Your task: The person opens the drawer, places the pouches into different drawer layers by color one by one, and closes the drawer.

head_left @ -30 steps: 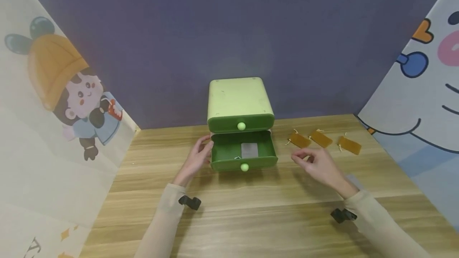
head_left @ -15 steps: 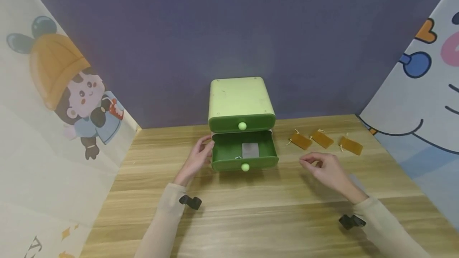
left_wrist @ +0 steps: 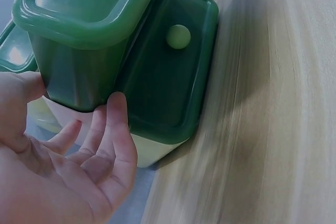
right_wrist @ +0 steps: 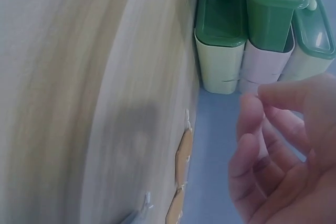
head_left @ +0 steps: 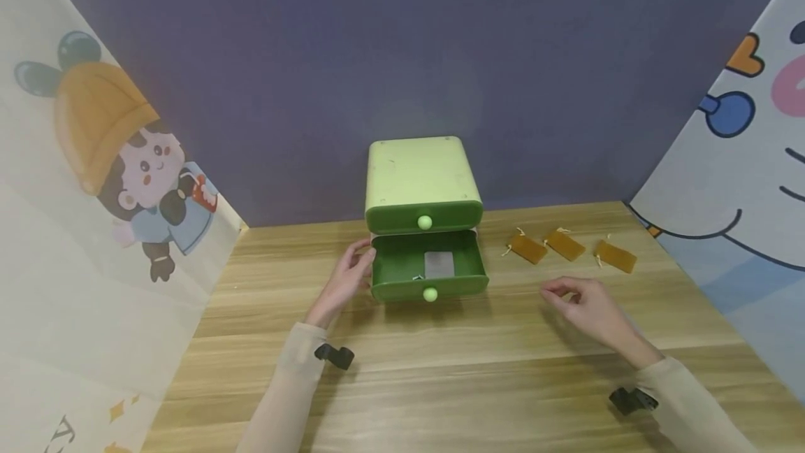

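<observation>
Beside the pulled-out green drawer [head_left: 393, 257] of a small cabinet is my left hand [head_left: 344, 277]. Its loosely bent fingers and thumb touch the drawer's side wall, as the left wrist view shows. A grey square [head_left: 439, 265] and a tiny silvery piece [head_left: 418, 277] lie in the drawer. My right hand [head_left: 588, 307] hovers over the table, in front of several brown pouches with pale drawstrings, the closest pouch [head_left: 565, 245] just beyond it. Its thumb and index fingertips meet in the right wrist view; whether something tiny sits between them cannot be seen.
The pale green cabinet [head_left: 423, 168] stands against the dark back wall [head_left: 302, 89]. Its drawers above and below are pushed in. More pouches [head_left: 527, 247] lie on the wooden table [head_left: 440, 383]. Printed side walls enclose both sides.
My right hand has moved right and slightly toward me, away from the drawer, with thumb and index finger still together. My left hand and the drawer have stayed in place.
</observation>
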Motion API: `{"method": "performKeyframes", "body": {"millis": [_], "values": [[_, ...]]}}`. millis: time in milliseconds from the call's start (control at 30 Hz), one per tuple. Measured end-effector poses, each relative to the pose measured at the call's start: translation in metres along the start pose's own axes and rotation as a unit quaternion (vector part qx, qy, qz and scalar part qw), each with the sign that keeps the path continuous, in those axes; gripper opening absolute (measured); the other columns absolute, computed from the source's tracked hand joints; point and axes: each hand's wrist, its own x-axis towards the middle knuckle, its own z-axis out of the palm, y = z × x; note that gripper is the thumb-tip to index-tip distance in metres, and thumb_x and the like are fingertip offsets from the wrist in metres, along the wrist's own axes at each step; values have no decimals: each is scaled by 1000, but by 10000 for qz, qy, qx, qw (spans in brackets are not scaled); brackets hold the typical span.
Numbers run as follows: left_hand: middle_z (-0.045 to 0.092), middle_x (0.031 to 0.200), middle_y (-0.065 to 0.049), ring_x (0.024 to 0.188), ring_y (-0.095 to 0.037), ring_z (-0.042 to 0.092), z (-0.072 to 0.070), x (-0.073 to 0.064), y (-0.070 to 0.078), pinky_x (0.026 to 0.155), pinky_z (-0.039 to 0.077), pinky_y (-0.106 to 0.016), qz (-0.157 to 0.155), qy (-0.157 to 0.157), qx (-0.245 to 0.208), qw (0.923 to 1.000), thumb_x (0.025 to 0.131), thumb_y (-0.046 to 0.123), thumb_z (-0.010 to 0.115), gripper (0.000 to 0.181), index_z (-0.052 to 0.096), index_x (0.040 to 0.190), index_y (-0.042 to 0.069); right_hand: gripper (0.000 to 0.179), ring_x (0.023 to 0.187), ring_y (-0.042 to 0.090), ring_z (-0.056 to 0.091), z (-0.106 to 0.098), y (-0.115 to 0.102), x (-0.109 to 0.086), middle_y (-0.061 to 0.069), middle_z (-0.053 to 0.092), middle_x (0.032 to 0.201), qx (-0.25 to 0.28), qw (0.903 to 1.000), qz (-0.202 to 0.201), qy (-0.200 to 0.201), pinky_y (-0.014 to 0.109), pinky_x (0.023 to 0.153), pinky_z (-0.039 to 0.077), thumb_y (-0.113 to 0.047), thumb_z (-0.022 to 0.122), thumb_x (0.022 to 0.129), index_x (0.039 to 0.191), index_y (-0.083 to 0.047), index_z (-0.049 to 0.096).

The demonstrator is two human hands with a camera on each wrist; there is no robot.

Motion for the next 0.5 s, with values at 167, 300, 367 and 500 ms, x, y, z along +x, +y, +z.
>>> {"method": "performKeyframes", "body": {"millis": [167,300,367,500], "values": [[56,150,-27,112,-30,66,-1,1,-1,91,59,-41,7,19,27,10000,113,45,50,61,38,163,13,25,67,18,71,1,3,-2,13,80,108,50,9998,180,-67,25,60,56,-23,70,104,118,-4,79],[55,151,-28,115,-33,66,0,0,-2,91,59,-41,21,-27,2,10000,113,44,50,61,37,164,13,26,65,17,70,1,7,-4,13,80,106,76,9996,249,-65,25,58,55,-23,71,104,119,-3,78],[55,151,-28,115,-33,66,0,0,-2,91,59,-41,35,-52,-3,10000,113,43,50,61,37,164,13,27,63,17,69,1,9,-5,14,81,107,95,9996,266,-94,26,57,55,-23,72,103,120,-2,77],[55,151,-27,114,-33,67,0,0,0,92,59,-44,43,-29,-27,10000,113,45,50,61,37,164,13,28,70,17,71,-2,16,-7,15,80,110,-90,9995,249,-161,28,63,57,-24,72,103,121,-3,77]]}}
